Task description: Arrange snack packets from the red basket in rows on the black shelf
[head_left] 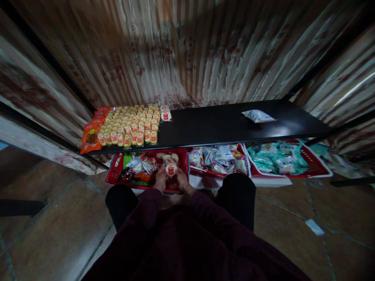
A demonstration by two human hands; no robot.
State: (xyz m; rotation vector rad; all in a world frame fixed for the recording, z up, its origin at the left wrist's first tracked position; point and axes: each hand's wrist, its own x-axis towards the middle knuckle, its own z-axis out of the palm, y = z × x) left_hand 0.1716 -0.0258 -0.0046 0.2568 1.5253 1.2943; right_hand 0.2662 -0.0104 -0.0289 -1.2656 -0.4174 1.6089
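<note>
Between my two hands is a round white packaged snack (171,169) with a red label, held over the left red basket (110,176). My left hand (160,179) grips its left side and my right hand (182,180) its right side. More round white packs (172,157) lie in the basket just beyond. On the black shelf (205,124) above, rows of small yellow packs (129,125) stand beside orange packets (90,136). One round white pack (165,114) sits at the right end of the yellow rows.
A white-blue packet (258,116) lies on the shelf's right half. Under the shelf, a middle basket (246,160) holds white packets and a right basket (320,168) holds green ones. Dark shelf posts stand at both sides; my knees flank the baskets.
</note>
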